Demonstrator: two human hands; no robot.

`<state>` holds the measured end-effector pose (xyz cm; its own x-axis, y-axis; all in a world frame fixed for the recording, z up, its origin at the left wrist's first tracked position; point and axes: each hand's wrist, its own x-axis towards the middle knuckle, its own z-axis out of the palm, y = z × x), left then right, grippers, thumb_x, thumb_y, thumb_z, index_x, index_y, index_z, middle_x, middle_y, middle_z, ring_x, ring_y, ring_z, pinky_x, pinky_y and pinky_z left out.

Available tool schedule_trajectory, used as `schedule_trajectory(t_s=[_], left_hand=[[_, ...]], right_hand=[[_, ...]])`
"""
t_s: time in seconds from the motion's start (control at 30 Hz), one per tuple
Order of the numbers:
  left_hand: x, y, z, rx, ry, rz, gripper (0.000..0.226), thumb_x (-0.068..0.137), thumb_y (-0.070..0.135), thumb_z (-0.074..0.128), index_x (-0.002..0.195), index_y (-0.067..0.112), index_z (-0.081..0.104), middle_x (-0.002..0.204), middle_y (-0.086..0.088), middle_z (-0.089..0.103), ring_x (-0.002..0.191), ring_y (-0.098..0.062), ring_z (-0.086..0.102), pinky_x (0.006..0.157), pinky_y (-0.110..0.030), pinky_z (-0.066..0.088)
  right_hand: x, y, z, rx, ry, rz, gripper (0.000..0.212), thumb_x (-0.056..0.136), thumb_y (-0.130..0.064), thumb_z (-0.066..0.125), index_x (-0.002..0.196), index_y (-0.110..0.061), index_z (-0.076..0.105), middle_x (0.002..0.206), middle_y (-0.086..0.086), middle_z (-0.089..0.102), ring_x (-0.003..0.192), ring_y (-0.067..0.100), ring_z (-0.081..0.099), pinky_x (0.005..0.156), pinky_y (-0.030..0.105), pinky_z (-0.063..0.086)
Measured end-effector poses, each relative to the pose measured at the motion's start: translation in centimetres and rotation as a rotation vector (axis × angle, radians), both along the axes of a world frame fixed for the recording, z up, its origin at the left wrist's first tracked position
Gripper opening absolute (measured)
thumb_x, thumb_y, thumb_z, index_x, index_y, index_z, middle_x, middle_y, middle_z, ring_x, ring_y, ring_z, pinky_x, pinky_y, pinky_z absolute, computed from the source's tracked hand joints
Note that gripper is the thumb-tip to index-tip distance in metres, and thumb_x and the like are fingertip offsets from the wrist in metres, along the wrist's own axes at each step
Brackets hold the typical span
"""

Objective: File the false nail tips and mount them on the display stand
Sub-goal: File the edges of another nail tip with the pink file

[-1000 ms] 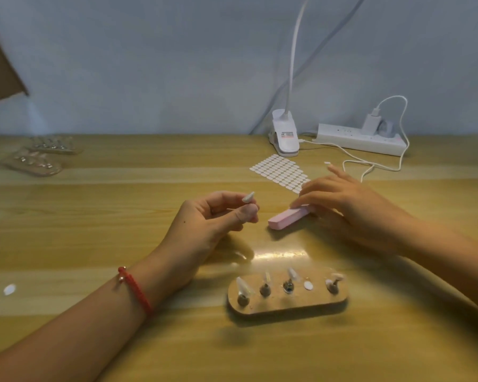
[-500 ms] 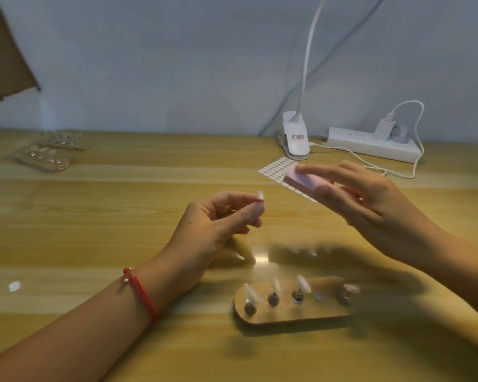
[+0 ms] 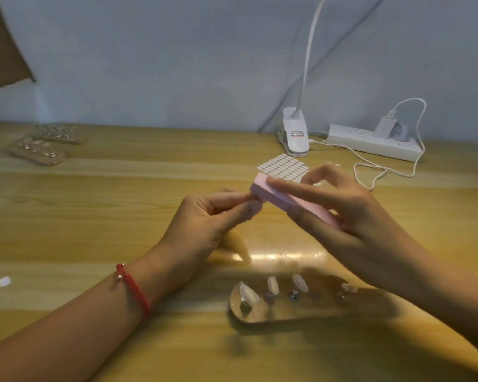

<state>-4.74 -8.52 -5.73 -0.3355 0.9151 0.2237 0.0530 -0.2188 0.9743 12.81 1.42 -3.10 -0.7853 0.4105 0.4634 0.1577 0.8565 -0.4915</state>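
Observation:
My right hand [image 3: 351, 213] grips a pink buffer block [image 3: 284, 198], held above the table. My left hand [image 3: 210, 219] pinches a small false nail tip between thumb and fingers; the tip is pressed under the block's left end and is hidden there. In front of me lies a wooden display stand [image 3: 284, 312] with several pegs. White nail tips [image 3: 248, 295] sit on several of its pegs. My right forearm covers the stand's right end.
A sheet of white adhesive tabs [image 3: 283, 168] lies behind my hands. At the back right are a clip lamp [image 3: 294, 136] and a power strip [image 3: 373, 142] with a white cable. Two more stands [image 3: 39, 147] lie at the far left. A loose white piece [image 3: 4, 281] is at the left.
My right hand lifted the pink block off the table and brought it left onto the nail tip in my left hand. My left hand stayed about where it was.

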Motion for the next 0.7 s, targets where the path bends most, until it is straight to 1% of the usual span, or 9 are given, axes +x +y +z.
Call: schedule_trajectory(t_s=[0.07, 0.17, 0.3, 0.33, 0.4, 0.47, 0.53, 0.63, 0.7], left_hand=[[0.1, 0.0, 0.1, 0.016, 0.029, -0.027, 0.017, 0.070, 0.021, 0.066, 0.083, 0.021, 0.078, 0.081, 0.011, 0.072, 0.081, 0.006, 0.062, 0.072, -0.006, 0.043], [-0.5, 0.1, 0.2, 0.020, 0.023, 0.031, 0.025, 0.072, 0.023, 0.066, 0.092, 0.013, 0.076, 0.091, 0.007, 0.072, 0.089, 0.002, 0.064, 0.074, -0.007, 0.045], [0.7, 0.0, 0.2, -0.054, 0.099, -0.019, 0.035, 0.069, 0.032, 0.066, 0.098, 0.014, 0.076, 0.101, 0.000, 0.074, 0.098, -0.010, 0.066, 0.080, -0.021, 0.052], [0.7, 0.0, 0.3, -0.055, 0.106, -0.011, 0.036, 0.069, 0.032, 0.065, 0.099, 0.013, 0.075, 0.102, 0.000, 0.074, 0.100, -0.011, 0.066, 0.081, -0.021, 0.052], [0.2, 0.1, 0.6, -0.012, 0.076, 0.042, 0.036, 0.072, 0.027, 0.065, 0.101, 0.009, 0.074, 0.106, 0.000, 0.073, 0.103, -0.008, 0.064, 0.081, -0.014, 0.048], [0.4, 0.1, 0.6, -0.003, 0.090, 0.057, 0.033, 0.072, 0.026, 0.065, 0.099, 0.009, 0.075, 0.105, -0.001, 0.073, 0.104, -0.009, 0.064, 0.082, -0.015, 0.046], [1.0, 0.0, 0.5, -0.022, 0.110, 0.019, 0.031, 0.071, 0.026, 0.065, 0.096, 0.011, 0.075, 0.102, 0.000, 0.074, 0.100, -0.010, 0.066, 0.081, -0.016, 0.048], [0.5, 0.0, 0.9, -0.013, 0.068, 0.044, 0.032, 0.072, 0.029, 0.065, 0.098, 0.015, 0.075, 0.105, 0.005, 0.073, 0.100, -0.001, 0.064, 0.075, -0.006, 0.045], [0.6, -0.1, 0.8, -0.015, 0.058, 0.063, 0.033, 0.072, 0.029, 0.064, 0.099, 0.014, 0.075, 0.105, 0.002, 0.073, 0.100, -0.005, 0.064, 0.073, -0.006, 0.046]], right_hand=[[-0.3, -0.3, -0.2, 0.021, -0.010, 0.023, 0.037, 0.096, -0.042, 0.047, 0.132, -0.045, 0.053, 0.106, -0.005, 0.046, 0.094, 0.000, 0.045, 0.073, 0.008, 0.037], [-0.3, 0.0, 0.0, 0.010, 0.003, 0.007, 0.036, 0.095, -0.043, 0.047, 0.131, -0.045, 0.053, 0.107, -0.003, 0.046, 0.096, -0.001, 0.043, 0.074, 0.007, 0.038], [-0.3, -0.5, 0.0, 0.046, -0.017, 0.043, 0.038, 0.096, -0.045, 0.048, 0.133, -0.048, 0.050, 0.107, -0.006, 0.043, 0.095, 0.001, 0.044, 0.075, 0.009, 0.039], [-0.2, -0.4, -0.1, 0.063, -0.022, 0.046, 0.039, 0.095, -0.047, 0.047, 0.134, -0.049, 0.049, 0.107, -0.007, 0.042, 0.096, 0.000, 0.044, 0.075, 0.009, 0.039], [-0.1, -0.1, 0.0, 0.050, 0.002, 0.019, 0.036, 0.096, -0.046, 0.048, 0.132, -0.048, 0.051, 0.107, -0.004, 0.044, 0.096, 0.000, 0.043, 0.075, 0.008, 0.039], [-0.1, -0.2, 0.0, 0.031, 0.015, 0.020, 0.036, 0.097, -0.042, 0.047, 0.132, -0.046, 0.052, 0.106, -0.002, 0.045, 0.096, 0.001, 0.044, 0.075, 0.008, 0.038], [-0.2, -0.5, -0.1, 0.081, -0.005, 0.052, 0.038, 0.096, -0.044, 0.048, 0.134, -0.048, 0.050, 0.105, -0.004, 0.043, 0.093, 0.002, 0.044, 0.074, 0.009, 0.038], [-0.1, -0.1, 0.0, 0.078, 0.017, 0.031, 0.038, 0.096, -0.046, 0.048, 0.133, -0.046, 0.051, 0.103, -0.006, 0.042, 0.093, 0.001, 0.044, 0.073, 0.009, 0.040], [-0.2, -0.1, 0.1, 0.068, 0.027, 0.027, 0.037, 0.096, -0.044, 0.049, 0.133, -0.044, 0.052, 0.102, -0.004, 0.043, 0.091, 0.002, 0.045, 0.071, 0.008, 0.040]])
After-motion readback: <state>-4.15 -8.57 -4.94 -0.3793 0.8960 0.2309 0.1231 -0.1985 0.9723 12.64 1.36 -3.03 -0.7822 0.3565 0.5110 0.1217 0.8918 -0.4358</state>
